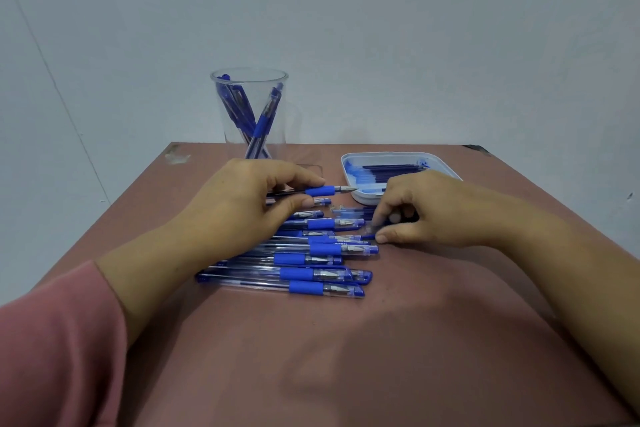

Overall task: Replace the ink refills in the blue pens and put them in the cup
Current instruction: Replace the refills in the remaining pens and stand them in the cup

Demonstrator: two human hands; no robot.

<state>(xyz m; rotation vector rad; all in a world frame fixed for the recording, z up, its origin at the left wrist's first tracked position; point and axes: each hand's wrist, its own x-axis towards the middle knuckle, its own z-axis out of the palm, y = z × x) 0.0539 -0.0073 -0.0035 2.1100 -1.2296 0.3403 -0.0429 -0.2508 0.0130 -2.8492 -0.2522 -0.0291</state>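
My left hand (242, 204) grips an uncapped blue pen (329, 190), its metal tip pointing right toward the tray. My right hand (422, 210) rests on the table with fingertips pinching a small clear pen cap (372, 229) at the right end of the pen pile. Several capped blue pens (311, 274) lie side by side on the table between my hands. A clear plastic cup (251, 114) at the back holds several blue pens upright. A white tray (360, 196) at the back right holds dark blue ink refills (394, 170).
The brown table (381, 357) ends at a pale wall behind the cup. Its back corners show chipped spots. A pink sleeve covers my left forearm at the lower left.
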